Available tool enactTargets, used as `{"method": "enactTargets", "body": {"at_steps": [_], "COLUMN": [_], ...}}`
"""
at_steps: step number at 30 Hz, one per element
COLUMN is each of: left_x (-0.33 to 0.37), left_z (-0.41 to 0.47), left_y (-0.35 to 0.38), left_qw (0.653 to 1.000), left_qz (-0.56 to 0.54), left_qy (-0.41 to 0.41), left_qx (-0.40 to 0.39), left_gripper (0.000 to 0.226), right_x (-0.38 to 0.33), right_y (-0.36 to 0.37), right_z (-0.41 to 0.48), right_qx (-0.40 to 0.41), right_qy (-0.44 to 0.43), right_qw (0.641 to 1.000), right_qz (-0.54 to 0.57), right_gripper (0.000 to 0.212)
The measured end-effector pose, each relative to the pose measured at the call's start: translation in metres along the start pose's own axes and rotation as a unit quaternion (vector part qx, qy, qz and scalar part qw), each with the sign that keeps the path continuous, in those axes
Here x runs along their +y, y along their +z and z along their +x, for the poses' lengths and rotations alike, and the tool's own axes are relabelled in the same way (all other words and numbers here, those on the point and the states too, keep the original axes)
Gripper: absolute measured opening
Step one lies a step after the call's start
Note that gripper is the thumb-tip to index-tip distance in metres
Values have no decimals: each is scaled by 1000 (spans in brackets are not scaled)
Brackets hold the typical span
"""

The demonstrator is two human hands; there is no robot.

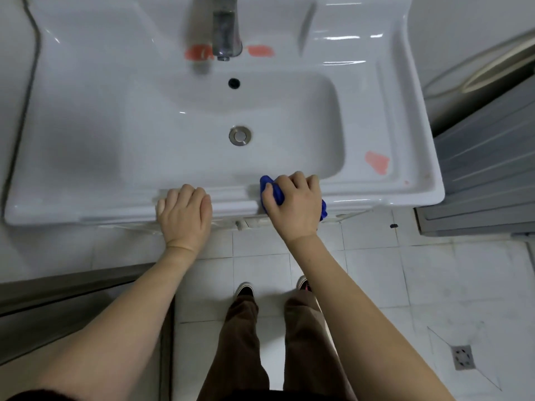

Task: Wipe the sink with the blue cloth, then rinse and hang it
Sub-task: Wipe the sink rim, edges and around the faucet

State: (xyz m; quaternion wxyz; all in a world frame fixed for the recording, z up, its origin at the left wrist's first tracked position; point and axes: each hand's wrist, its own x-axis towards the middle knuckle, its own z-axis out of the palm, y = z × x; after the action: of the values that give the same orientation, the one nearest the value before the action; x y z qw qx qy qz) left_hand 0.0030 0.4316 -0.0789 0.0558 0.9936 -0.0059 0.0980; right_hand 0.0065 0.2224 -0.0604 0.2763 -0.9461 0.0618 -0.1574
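At sink [376, 195] front rim, right of middle: cloth [276, 192] wadded under right hand [295, 204], fingers [298, 179] curled round it. Left hand [185, 212] beside on same rim, fingers together, gripping nothing. Likely soft, light, limp; best held bunched.

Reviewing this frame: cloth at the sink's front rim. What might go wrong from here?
1. The right hand grips the blue cloth bunched small, so it may skip the pink smear on the right ledge of the sink, or those by the faucet.
2. The left hand rests on the front rim, possibly blocking a leftward wipe.
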Motion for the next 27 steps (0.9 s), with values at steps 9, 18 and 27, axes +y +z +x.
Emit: {"method": "enactTargets", "body": {"at_steps": [9,18,27], "left_x": [8,7,7], "left_z": [0,0,-1], "left_y": [1,4,2], "left_qw": [999,999,999], "left_qz": [-16,-8,-34], "left_qy": [-41,-19,-31], "left_qx": [25,43,29], "left_gripper": [36,27,36], "right_x": [115,-20,106], "right_y": [-65,9,-75], "right_z": [25,2,29], "right_qx": [43,-37,-34], "right_qy": [28,-22,28], "right_qw": [998,999,995], "right_qz": [-47,7,-86], "right_gripper": [24,24,28]}}
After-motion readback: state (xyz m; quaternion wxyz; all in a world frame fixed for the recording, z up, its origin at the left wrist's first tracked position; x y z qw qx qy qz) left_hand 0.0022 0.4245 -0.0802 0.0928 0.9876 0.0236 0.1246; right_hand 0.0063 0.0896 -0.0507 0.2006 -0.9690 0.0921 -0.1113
